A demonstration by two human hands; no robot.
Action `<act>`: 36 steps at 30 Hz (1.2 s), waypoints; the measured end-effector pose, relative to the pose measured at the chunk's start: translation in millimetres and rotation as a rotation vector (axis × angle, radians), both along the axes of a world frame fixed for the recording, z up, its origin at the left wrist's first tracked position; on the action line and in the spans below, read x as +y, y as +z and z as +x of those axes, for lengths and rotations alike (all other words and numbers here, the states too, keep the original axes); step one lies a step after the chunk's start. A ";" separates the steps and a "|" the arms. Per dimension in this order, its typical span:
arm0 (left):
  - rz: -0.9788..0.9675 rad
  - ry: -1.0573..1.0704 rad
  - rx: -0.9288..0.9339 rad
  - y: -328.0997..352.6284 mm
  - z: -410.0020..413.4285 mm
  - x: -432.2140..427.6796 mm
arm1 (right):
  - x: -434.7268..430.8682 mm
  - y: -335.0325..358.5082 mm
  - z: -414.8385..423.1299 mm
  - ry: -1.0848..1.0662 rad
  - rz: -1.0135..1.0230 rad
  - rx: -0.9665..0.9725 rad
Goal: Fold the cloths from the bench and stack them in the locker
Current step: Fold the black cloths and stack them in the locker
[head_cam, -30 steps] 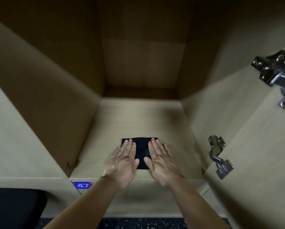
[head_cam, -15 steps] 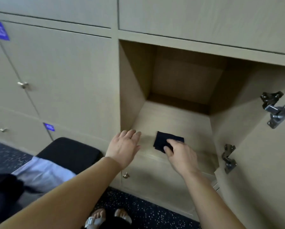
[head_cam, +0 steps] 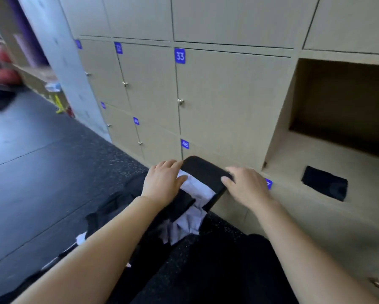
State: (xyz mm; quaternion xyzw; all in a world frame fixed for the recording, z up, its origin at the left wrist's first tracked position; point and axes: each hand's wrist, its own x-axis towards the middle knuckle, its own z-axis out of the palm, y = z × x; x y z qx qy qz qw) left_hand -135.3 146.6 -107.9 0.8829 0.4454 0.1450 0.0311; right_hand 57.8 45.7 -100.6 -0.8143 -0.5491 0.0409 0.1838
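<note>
While poised over far end of desk (head_cam: 202,171), left fingers (head_cam: 171,164) straight, touching pale cloth (head_cam: 195,188); right fingers (head_cam: 234,171) spread, empty. Pinch two corners, lift clear, fold square.

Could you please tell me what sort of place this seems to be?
Most likely a changing room, perhaps at a gym: a wall of wooden lockers with blue number plates such as 33, a padded black bench in front of them, and dark speckled flooring that looks like rubber.
</note>
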 end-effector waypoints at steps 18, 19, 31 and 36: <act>-0.240 0.343 -0.327 -82.2 -126.1 41.1 | 134.4 -73.0 -113.2 0.072 -0.160 0.419; -0.259 0.352 -0.340 -86.0 -123.7 42.3 | 139.9 -76.9 -113.8 0.062 -0.166 0.481; -0.288 0.369 -0.404 -110.5 -128.4 46.1 | 155.2 -83.7 -77.9 -0.038 -0.036 1.214; -0.312 0.379 -0.417 -103.4 -128.7 45.0 | 142.8 -70.2 -66.6 0.062 0.035 1.293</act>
